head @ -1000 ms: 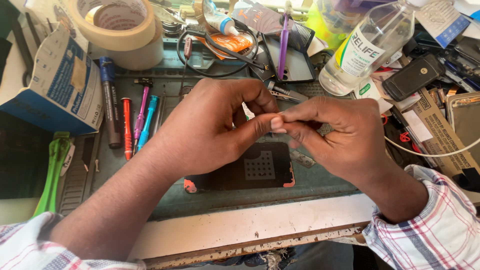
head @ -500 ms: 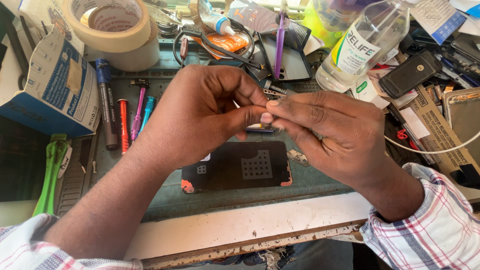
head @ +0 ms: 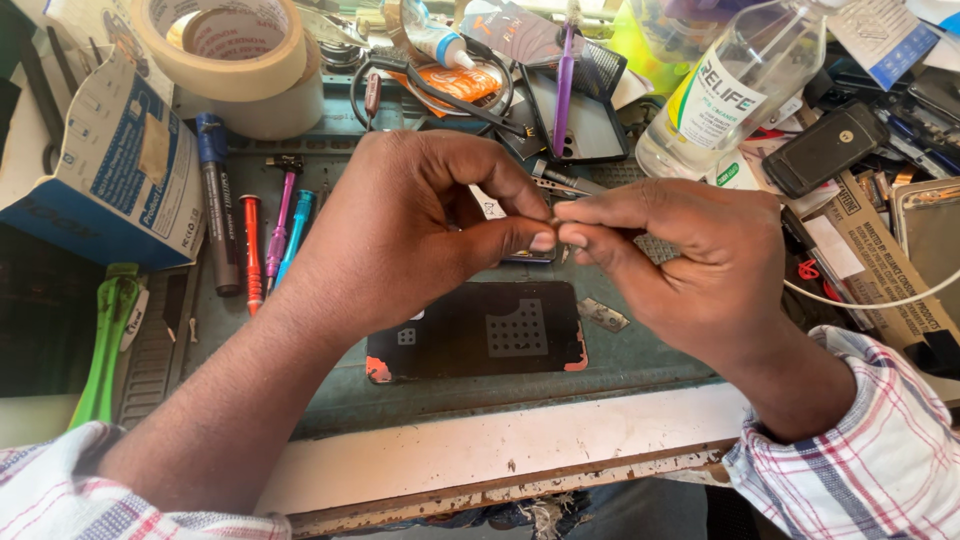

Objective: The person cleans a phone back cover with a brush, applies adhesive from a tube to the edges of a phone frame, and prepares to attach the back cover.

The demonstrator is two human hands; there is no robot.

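Observation:
My left hand (head: 420, 235) and my right hand (head: 680, 260) meet fingertip to fingertip above the green work mat (head: 640, 350). Between the pinched thumbs and forefingers sits a tiny part, too small to identify. A thin metal tool, perhaps tweezers (head: 560, 182), pokes out behind the fingers. Below the hands lies a black phone panel (head: 480, 330) with a red edge, flat on the mat. A small metal piece (head: 603, 314) rests just right of the panel.
Rolls of masking tape (head: 225, 50) and a blue-white box (head: 110, 170) stand at the back left. Screwdrivers and a marker (head: 250, 235) lie left of the hands. A clear bottle (head: 735, 85), a black phone (head: 825, 148) and cardboard clutter fill the right. Green pry tools (head: 105, 340) lie far left.
Both hands have lifted slightly and shifted toward the back of the bench, still pinched together; more of the black panel below them is uncovered.

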